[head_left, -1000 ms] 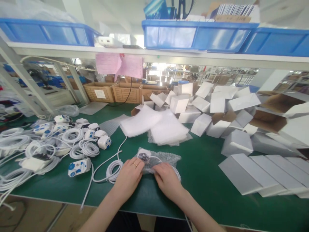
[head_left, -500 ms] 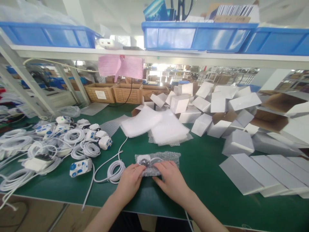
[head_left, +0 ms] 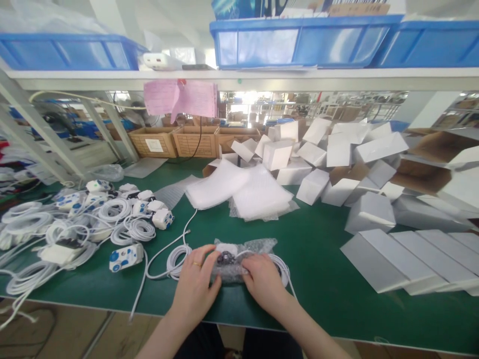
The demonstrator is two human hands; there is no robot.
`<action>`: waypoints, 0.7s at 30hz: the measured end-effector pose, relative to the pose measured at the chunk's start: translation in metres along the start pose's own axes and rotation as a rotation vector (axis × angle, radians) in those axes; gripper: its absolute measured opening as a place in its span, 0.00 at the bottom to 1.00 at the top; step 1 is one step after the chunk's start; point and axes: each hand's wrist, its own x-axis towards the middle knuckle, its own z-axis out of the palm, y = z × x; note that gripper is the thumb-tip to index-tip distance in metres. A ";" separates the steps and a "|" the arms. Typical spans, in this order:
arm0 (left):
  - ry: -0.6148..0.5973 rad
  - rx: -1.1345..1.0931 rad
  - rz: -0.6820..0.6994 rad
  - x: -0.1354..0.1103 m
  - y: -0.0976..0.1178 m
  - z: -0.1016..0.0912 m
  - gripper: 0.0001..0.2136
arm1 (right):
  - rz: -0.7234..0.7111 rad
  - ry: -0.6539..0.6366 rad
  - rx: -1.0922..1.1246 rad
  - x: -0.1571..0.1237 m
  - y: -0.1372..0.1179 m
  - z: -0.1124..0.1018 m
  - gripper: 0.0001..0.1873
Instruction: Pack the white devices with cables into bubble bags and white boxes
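Near the table's front edge, a white socket block [head_left: 226, 251] with a dark part lies in a clear bubble wrap sheet [head_left: 230, 273]. My left hand [head_left: 197, 279] grips the wrap at the block's left end, thumb below and fingers above. On the right, my right hand [head_left: 264, 280] has its fingers curled on the wrap; the tips are partly hidden. A white cable runs from the block under my right hand, and its coil [head_left: 281, 269] shows beyond that hand. Left of my left hand lies another coiled white cable [head_left: 176, 262].
White and blue socket blocks [head_left: 126, 257] with coiled cables are heaped on the left. Behind my hands lies a stack of foam sheets [head_left: 258, 192]. White boxes [head_left: 377, 259] fill the right side. Blue bins [head_left: 307, 45] stand on the shelf above.
The wrap's near edge has been folded up over the block. My left hand has shifted left with its fingers more spread, and the cable coil has come into view right of my right hand.
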 end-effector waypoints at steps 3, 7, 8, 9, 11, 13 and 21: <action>-0.204 -0.135 -0.087 0.022 0.000 0.011 0.28 | 0.018 0.023 0.007 0.002 0.000 -0.003 0.10; -0.287 -0.261 -0.231 0.042 -0.002 0.019 0.21 | 0.048 0.091 0.045 -0.002 0.012 -0.015 0.12; -0.296 -0.295 -0.261 0.045 -0.002 0.019 0.20 | 0.058 0.114 0.061 -0.004 0.018 -0.018 0.12; -0.308 -0.335 -0.296 0.046 -0.002 0.019 0.19 | 0.073 0.143 0.076 -0.007 0.023 -0.021 0.11; -0.350 -0.428 -0.378 0.046 0.002 0.017 0.18 | 0.113 0.221 0.093 -0.013 0.033 -0.024 0.06; -0.400 -0.538 -0.472 0.045 0.008 0.017 0.19 | 0.159 0.339 0.085 -0.021 0.035 -0.026 0.10; -0.436 -1.088 -0.649 0.058 0.063 -0.003 0.26 | -0.447 0.909 -0.031 -0.053 0.000 -0.031 0.21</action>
